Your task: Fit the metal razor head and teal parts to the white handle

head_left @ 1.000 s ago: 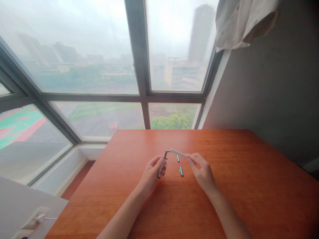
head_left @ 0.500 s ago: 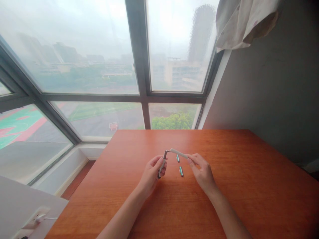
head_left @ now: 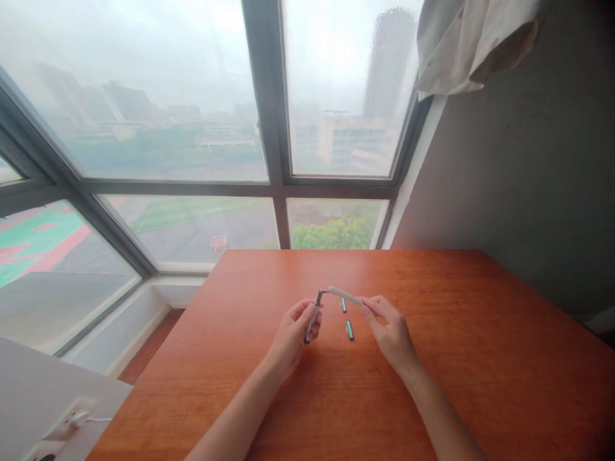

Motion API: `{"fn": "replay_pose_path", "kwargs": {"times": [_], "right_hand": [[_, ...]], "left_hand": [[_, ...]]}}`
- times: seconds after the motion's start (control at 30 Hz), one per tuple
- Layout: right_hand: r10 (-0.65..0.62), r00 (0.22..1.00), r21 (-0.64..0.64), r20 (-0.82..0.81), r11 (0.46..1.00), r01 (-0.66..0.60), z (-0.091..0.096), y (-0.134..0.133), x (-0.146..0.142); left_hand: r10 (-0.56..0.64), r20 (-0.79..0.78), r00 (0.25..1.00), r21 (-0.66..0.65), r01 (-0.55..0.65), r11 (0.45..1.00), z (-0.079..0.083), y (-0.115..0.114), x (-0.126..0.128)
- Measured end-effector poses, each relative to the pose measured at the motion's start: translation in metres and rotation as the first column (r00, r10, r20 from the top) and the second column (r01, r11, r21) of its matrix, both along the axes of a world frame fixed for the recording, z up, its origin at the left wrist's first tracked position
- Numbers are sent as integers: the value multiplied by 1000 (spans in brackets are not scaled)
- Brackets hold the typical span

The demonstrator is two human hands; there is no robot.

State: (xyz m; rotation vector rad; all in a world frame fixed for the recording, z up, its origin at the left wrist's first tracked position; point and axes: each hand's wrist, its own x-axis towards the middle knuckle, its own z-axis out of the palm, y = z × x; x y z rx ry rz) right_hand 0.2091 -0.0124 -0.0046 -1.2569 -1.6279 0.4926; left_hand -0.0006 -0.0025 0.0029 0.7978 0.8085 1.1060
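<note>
Above a reddish wooden table (head_left: 480, 358), my left hand (head_left: 291, 336) is closed around a slim grey bar (head_left: 313, 317) that stands nearly upright. My right hand (head_left: 391, 333) pinches the end of a pale flat strip (head_left: 344, 295). The strip's far end meets the top of the grey bar, so the two pieces form an angle. Two small green-and-silver cylinders, perhaps batteries, lie on the table between my hands, one farther off (head_left: 343, 305) and one nearer (head_left: 349, 330).
A large window (head_left: 269, 128) with dark frames fills the far side. A grey wall (head_left: 519, 160) runs along the table's right edge, with a pale cloth (head_left: 461, 38) hanging at the top. At the lower left, a white surface holds a plug and cable (head_left: 72, 422).
</note>
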Motion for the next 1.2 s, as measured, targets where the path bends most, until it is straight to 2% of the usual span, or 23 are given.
{"fn": "replay_pose_path", "kwargs": {"times": [1.2], "right_hand": [[-23, 999, 29, 47, 999, 21, 0, 0, 1]], "left_hand": [[14, -27, 1000, 10, -13, 1000, -1, 2, 0]]}}
